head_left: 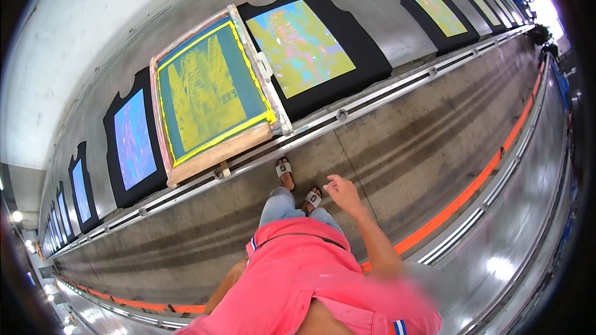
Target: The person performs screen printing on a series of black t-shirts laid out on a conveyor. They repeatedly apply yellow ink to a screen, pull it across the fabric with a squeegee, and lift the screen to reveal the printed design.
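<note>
Count: 1 screen frame [211, 84] at 10 o'clock, flat on the table, yellow pattern and border on blue-green mesh, 1 wood bar [220, 156] along its near edge, 1 white handle [265, 66] on its right side. 6 black garment panels [372, 56] easy to tell apart, each with a coloured print [301, 48]: 3 between 12 and 2, 3 between 8 and 9. More toward both ends, too small to count. Frame sits between the 12 and 9 o'clock panels; can't tell if one lies under it.

Hands: right hand [343, 192] at 4-5, half open, fingers loosely bent, nothing seen in it, above the floor near 2 sandals [313, 197]. Left hand hidden behind the shirt [304, 254], state can't be told.

Surface: long grey metal table [392, 32], rail [386, 93] along its near edge. Room: stained concrete floor [422, 130], orange strip [447, 216] and second metal table [515, 242] at 4, bright light at 2.
</note>
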A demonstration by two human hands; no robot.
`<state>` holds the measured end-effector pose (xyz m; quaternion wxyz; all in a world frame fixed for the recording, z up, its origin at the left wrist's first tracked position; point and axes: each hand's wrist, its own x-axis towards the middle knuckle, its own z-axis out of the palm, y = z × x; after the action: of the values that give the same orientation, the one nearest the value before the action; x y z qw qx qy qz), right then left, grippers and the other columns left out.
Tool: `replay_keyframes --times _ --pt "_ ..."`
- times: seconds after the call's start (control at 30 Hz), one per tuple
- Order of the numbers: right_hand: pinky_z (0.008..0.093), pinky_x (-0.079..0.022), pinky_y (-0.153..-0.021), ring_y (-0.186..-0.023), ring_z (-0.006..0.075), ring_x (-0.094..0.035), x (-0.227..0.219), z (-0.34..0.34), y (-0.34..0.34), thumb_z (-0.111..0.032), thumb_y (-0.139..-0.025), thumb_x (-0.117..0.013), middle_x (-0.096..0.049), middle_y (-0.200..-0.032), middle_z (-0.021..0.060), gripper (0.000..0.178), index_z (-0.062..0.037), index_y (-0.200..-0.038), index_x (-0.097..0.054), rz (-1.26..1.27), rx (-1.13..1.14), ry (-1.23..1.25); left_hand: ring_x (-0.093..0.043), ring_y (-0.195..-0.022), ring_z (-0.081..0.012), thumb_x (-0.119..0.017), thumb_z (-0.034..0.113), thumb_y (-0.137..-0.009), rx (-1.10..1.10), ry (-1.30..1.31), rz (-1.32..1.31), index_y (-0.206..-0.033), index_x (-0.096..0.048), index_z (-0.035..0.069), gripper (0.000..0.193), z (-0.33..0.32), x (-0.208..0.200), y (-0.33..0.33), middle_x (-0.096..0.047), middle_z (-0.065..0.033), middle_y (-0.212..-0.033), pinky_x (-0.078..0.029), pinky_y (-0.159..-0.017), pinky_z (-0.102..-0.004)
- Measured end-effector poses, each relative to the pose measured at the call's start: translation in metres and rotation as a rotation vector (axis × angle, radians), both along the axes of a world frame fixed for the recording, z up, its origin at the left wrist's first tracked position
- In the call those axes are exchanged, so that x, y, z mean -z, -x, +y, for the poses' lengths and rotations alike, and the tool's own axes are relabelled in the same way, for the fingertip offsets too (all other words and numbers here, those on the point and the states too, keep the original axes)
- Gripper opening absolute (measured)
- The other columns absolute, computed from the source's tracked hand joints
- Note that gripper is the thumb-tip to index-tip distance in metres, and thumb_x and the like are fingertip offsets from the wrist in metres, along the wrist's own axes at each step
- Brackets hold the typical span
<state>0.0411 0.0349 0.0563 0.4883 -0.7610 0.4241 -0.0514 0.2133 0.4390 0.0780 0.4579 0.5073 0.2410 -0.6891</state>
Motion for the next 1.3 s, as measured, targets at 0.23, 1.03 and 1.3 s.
replay_keyframes --times 0.23,1.03,1.3 --pt "0.0422 -0.052 -0.078 -0.089 0.032 -0.067 0.014 0.025 -0.01 -0.027 -0.088 -0.065 -0.07 -0.094 0.0146 0.034 -0.0019 -0.111 -0.064 -0.033 0.035 0.001 -0.066 -0.088 -0.0182 -0.067 0.015 -0.089 -0.044 -0.066 -0.014 -0.132 -0.053 0.008 0.046 0.022 0.004 -0.006 -0.064 -0.0117 -0.121 -0.058 -0.076 -0.0356" --pt "0.0423 -0.052 -0.077 -0.088 0.0327 -0.067 -0.011 -0.016 -0.122 -0.025 -0.089 -0.065 -0.071 -0.091 0.0145 0.028 -0.0026 -0.106 -0.066 0.074 -0.211 -0.012 -0.065 -0.098 -0.0179 -0.066 0.015 -0.086 -0.159 -0.173 0.084 -0.12 -0.064 0.005 0.035 -0.022 0.044 -0.071 -0.067 -0.0104 -0.12 -0.054 -0.084 -0.0335" --pt "0.0358 -0.05 -0.086 -0.091 0.0231 -0.066 -0.038 -0.121 -0.214 -0.019 -0.095 -0.062 -0.07 -0.097 0.0136 0.025 0.0023 -0.107 -0.066 -0.212 0.152 0.097 -0.063 -0.1 -0.0222 -0.067 0.012 -0.08 0.42 -0.444 -0.565 -0.109 -0.066 0.004 0.03 -0.046 0.031 -0.148 -0.066 -0.0119 -0.112 -0.051 -0.085 -0.0351"
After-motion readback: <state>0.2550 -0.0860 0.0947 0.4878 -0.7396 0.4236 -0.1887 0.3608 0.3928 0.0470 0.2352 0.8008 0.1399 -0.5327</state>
